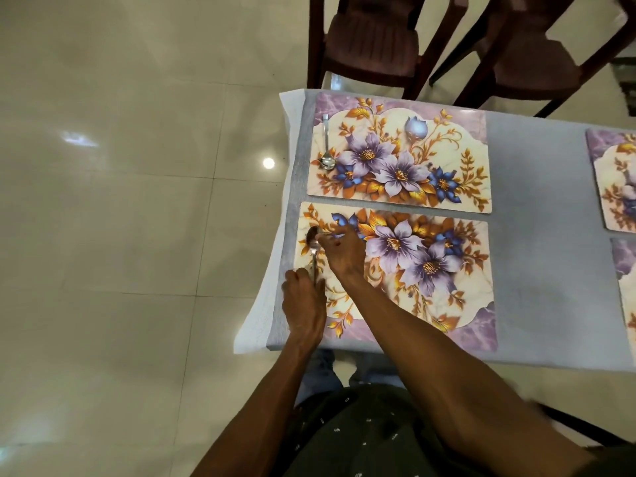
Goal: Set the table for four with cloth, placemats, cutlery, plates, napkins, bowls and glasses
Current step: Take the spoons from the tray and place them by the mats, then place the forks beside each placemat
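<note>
Dark patterned clothing and two bare forearms fill the bottom of the view, reaching up to the near placemat (406, 270). Along that placemat's left edge lies a spoon (314, 251), its long axis running away from the person, bowl at the far end and handle toward the body. The left hand (304, 304) has its fingers curled round the handle end, so the lower handle is hidden in the grip. The right hand (342, 251) crosses over from the placemat's middle, its fingers (323, 239) bunched together at the bowl, touching or pinching it; which of the two I cannot tell.

Beyond the near placemat, almost touching its far edge, lies a second placemat (399, 153) with another spoon (326, 146) on its left side, bowl pointing toward the near placemat. The grey cloth (537, 215) shows as a narrow strip left of the near placemat before the tabletop edge, and as a broad bare band to its right, up to two more placemats (616, 177). Two chairs (375, 39) stand past the far edge.
</note>
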